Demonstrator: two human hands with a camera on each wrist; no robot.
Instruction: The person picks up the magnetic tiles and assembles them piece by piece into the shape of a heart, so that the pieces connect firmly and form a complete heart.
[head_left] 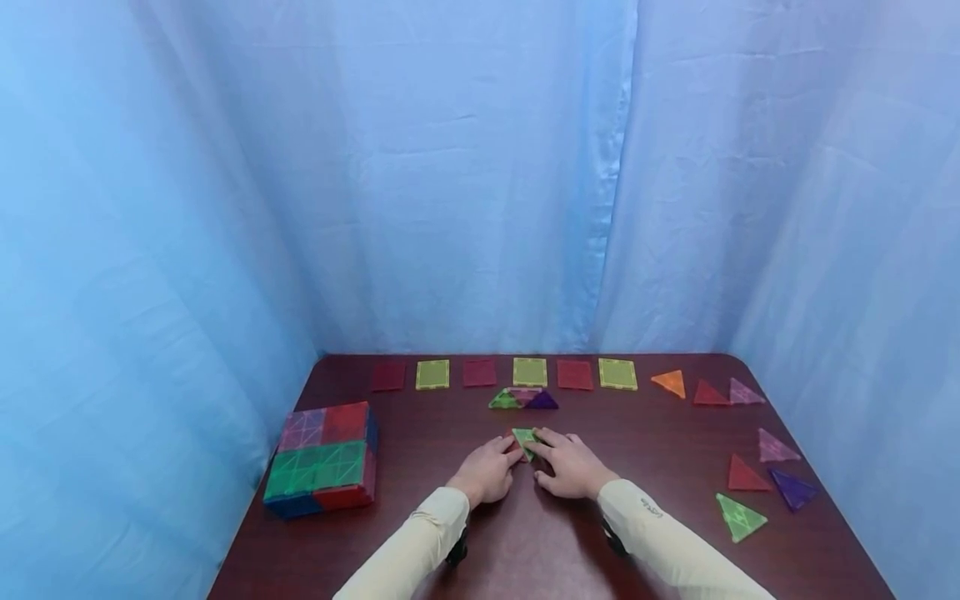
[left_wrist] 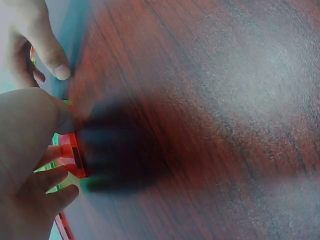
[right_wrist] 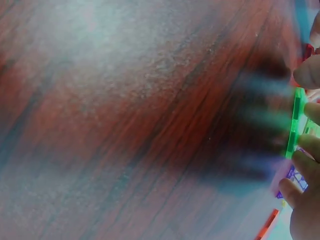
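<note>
At the middle of the table, my left hand [head_left: 486, 470] and right hand [head_left: 572, 467] come close together over two small translucent tiles. A red magnetic tile [left_wrist: 71, 154] sits between the thumb and fingers of my left hand, partly hidden by them. My right hand grips a green triangular magnetic tile [head_left: 523, 437], whose green edge [right_wrist: 295, 120] shows beside the fingers in the right wrist view. The two tiles meet or overlap; the fingers hide how they join. Just beyond lies a flat shape [head_left: 506, 401] of green, pink and purple tiles.
Along the back edge runs a row of red and yellow-green square tiles [head_left: 432, 375]. A block of stacked tiles [head_left: 318, 467] stands at the left. Loose triangles, among them a green triangle [head_left: 740, 517] and an orange triangle [head_left: 671, 382], lie at the right. Curtains [head_left: 465, 183] surround the table.
</note>
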